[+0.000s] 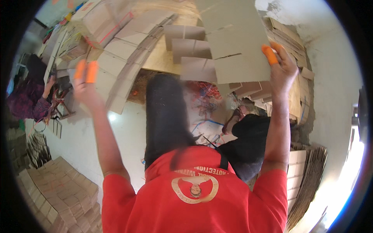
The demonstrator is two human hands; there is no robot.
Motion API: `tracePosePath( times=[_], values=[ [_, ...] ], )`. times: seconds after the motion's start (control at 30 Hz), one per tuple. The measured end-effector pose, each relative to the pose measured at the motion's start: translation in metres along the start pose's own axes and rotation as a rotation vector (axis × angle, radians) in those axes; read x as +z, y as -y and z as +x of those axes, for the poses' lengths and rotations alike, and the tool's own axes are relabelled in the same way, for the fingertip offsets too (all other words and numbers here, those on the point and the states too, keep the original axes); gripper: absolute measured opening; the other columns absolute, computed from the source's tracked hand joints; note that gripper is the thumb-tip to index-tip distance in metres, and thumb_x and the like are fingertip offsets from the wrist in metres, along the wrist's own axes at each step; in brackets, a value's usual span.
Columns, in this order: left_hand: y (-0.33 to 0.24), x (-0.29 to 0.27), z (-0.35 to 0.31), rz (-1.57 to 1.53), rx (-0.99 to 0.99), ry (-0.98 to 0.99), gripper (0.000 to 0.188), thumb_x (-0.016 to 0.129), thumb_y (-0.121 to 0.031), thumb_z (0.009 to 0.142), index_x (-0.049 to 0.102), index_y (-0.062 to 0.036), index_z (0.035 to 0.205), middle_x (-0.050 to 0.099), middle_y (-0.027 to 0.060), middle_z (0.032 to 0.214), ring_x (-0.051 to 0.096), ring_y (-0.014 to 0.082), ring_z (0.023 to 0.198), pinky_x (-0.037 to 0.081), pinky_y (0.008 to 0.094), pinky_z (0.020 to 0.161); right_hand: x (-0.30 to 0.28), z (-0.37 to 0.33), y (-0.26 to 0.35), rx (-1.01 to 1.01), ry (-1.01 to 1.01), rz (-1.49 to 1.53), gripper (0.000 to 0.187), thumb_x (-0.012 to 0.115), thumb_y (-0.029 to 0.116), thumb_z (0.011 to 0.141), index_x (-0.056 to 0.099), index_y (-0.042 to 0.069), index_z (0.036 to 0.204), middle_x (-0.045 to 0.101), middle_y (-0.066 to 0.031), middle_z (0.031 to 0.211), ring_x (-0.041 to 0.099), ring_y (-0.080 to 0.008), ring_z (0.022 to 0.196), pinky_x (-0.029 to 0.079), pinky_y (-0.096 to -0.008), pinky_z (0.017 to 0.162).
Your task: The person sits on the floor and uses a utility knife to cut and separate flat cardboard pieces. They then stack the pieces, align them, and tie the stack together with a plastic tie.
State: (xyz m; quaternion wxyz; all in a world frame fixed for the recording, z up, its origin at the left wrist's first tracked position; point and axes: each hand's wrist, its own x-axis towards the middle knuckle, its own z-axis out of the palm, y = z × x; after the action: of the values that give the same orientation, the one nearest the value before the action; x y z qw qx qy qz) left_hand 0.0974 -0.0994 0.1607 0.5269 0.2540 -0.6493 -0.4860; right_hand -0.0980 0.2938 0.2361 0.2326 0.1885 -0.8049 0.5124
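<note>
A large flat cardboard sheet (241, 39) with slits rises in front of me at the upper right. My right hand (283, 70) is closed on its right edge, with an orange finger cover against the board. At the left, my left hand (86, 85) is raised with its fingers stretched up and holding nothing that I can see. Two of those fingers wear orange covers, slightly blurred. Close beside it lies a row of overlapping cardboard pieces (116, 54). Smaller cardboard flaps (194, 54) show left of the large sheet.
Bundled cardboard stacks (62, 186) stand at the lower left, and another stack (307, 174) by the right wall. Another person in a dark purple garment (29, 97) works at the far left. Red and blue straps (206, 97) litter the floor ahead of my legs.
</note>
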Motion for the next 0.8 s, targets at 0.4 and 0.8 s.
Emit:
tracePosePath(
  times=[0.4, 0.8],
  values=[
    [0.018, 0.156, -0.105, 0.332, 0.406, 0.734, 0.042, 0.079, -0.01, 0.072, 0.067, -0.0017, 0.11, 0.069, 0.0146, 0.098, 0.065, 0.0255, 0.089, 0.05, 0.0343, 0.077, 0.024, 0.006, 0.032, -0.12, 0.195, -0.277, 0.023, 0.071, 0.012, 0.086, 0.068, 0.0, 0.106, 0.064, -0.001, 0.068, 0.051, 0.0002, 0.065, 0.044, -0.0176, 0.06],
    [0.029, 0.169, -0.106, 0.093, 0.124, 0.756, 0.015, 0.068, 0.003, 0.075, 0.068, 0.0014, 0.089, 0.071, 0.0089, 0.073, 0.066, 0.016, 0.065, 0.05, 0.0274, 0.062, 0.05, 0.014, 0.01, -0.254, 0.318, -0.262, 0.022, 0.069, 0.016, 0.087, 0.067, 0.001, 0.103, 0.061, -0.0093, 0.064, 0.052, -0.0065, 0.057, 0.045, -0.0248, 0.055]
  ],
)
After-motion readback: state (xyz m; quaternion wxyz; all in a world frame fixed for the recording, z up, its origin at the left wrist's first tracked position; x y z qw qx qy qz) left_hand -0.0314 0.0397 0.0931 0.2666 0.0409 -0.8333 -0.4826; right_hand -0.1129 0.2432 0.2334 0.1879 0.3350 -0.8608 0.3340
